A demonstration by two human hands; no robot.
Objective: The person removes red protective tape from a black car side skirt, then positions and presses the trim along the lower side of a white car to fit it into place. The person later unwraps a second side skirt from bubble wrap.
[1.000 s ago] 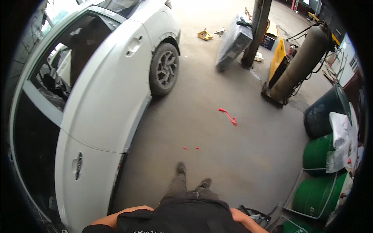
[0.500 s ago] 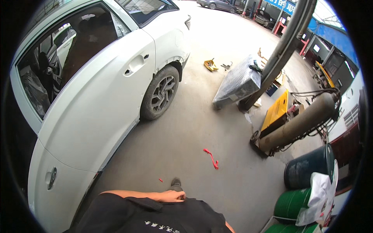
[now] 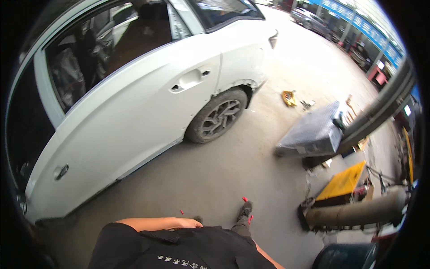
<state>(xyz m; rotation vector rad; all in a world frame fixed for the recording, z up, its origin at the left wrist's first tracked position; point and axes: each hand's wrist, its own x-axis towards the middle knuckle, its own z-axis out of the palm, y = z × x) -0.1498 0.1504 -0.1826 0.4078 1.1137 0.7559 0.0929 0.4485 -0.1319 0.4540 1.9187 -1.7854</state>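
My left forearm crosses in front of my black shirt, and my left hand (image 3: 190, 222) rests at the waist. Its fingers are mostly tucked behind the shirt, so whether they hold anything is hidden. Of my right arm only a strip of forearm (image 3: 265, 257) shows at the lower edge; the hand is out of sight. Beyond my left arm stands a white car (image 3: 148, 89) with its side windows and rear wheel (image 3: 219, 116) in view. The rear door's handle recess (image 3: 191, 80) has no grip fitted, while the front door handle (image 3: 62, 172) is in place.
Red pieces (image 3: 245, 199) lie by my shoe (image 3: 246, 209), with a small red bit (image 3: 182, 212) farther left. A bubble-wrapped box (image 3: 313, 130) leans by a metal post (image 3: 380, 107). Right of me are a yellow cart (image 3: 342, 179), a gas cylinder (image 3: 354, 214) and a dark drum (image 3: 345, 258).
I have stepped forward and turned right, so the car, box and cart sit differently in view. My shoe now covers part of the red piece. My left hand stays at the waist.
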